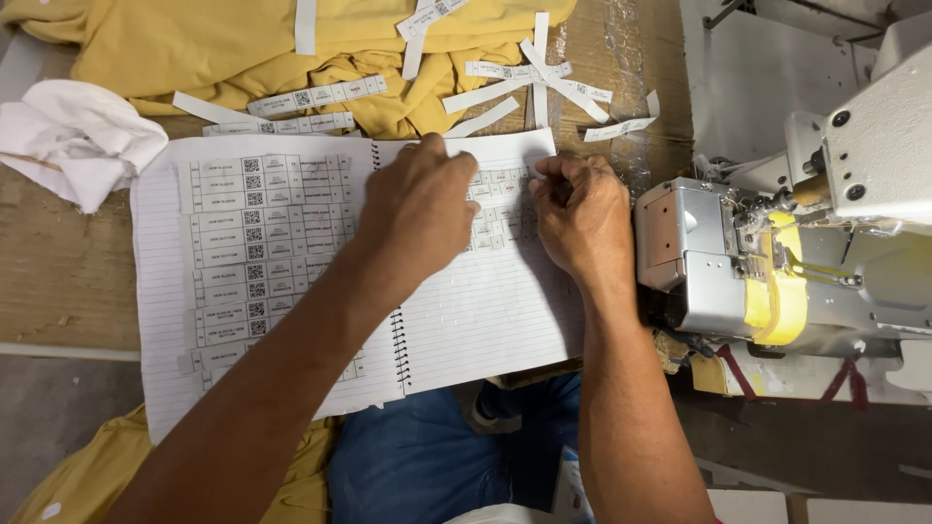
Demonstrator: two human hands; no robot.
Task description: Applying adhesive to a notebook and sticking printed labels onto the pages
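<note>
An open spiral notebook (291, 272) lies on the wooden table. Rows of white printed label strips (257, 228) are stuck down its left page. My left hand (419, 209) rests palm down across the spine, its fingers pressing on the top of the right page. There a few more label strips (500, 218) are stuck. My right hand (578, 218) is beside it at the right page's upper edge, thumb and fingers pinched on the end of a small white strip (534, 171).
Yellow fabric (272, 44) is heaped at the back with several loose white label strips (316, 95) on and around it. A white cloth (73, 136) lies at the left. A sewing machine (777, 262) with yellow tape stands at the right. Blue trousers show below.
</note>
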